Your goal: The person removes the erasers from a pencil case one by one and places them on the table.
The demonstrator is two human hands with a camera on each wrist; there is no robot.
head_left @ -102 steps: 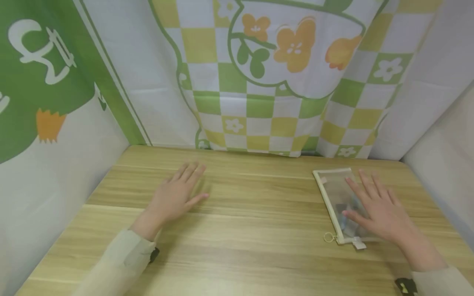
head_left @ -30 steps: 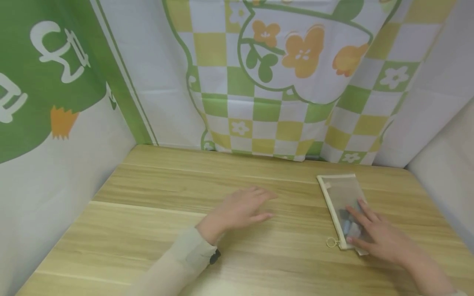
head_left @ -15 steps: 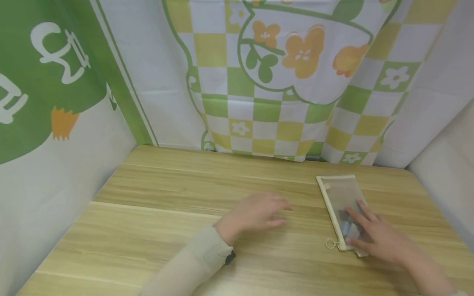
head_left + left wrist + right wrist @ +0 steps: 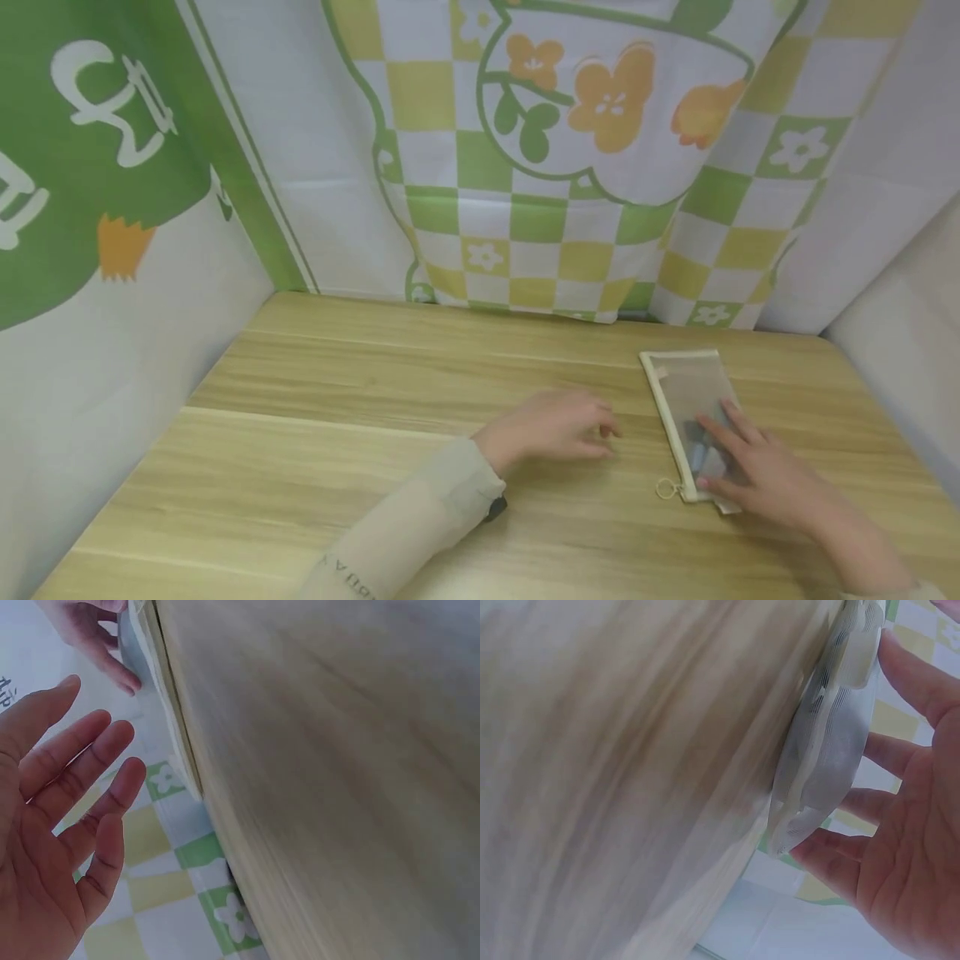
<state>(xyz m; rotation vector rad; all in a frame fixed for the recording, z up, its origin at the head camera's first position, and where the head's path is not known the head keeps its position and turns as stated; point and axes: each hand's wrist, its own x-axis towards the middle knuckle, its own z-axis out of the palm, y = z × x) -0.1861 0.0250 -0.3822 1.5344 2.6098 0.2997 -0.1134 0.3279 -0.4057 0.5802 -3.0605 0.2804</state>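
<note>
A see-through zip pouch (image 4: 688, 390) with a cream edge lies flat on the right side of the table. Small bluish and grey items (image 4: 701, 457) show through its near half. My right hand (image 4: 776, 482) rests on that end with fingers spread; in the right wrist view its fingertips (image 4: 810, 851) touch the bulging pouch (image 4: 832, 742). A ring pull (image 4: 666, 488) sticks out at the pouch's near left corner. To the left of the pouch, my left hand (image 4: 557, 427) hovers over the table, fingers loosely bent and holding nothing; its palm shows in the left wrist view.
The wood-grain table (image 4: 337, 375) ends at a checked green, yellow and white curtain (image 4: 532, 225) behind. A green and white printed cloth (image 4: 157, 275) hangs on the left, and a pale wall (image 4: 915, 333) stands on the right.
My left hand has come from the table's left side rightward towards the pouch, its fingers bending more. My right hand has shifted slightly nearer me, and its fingertips now rest on the pouch's near half.
</note>
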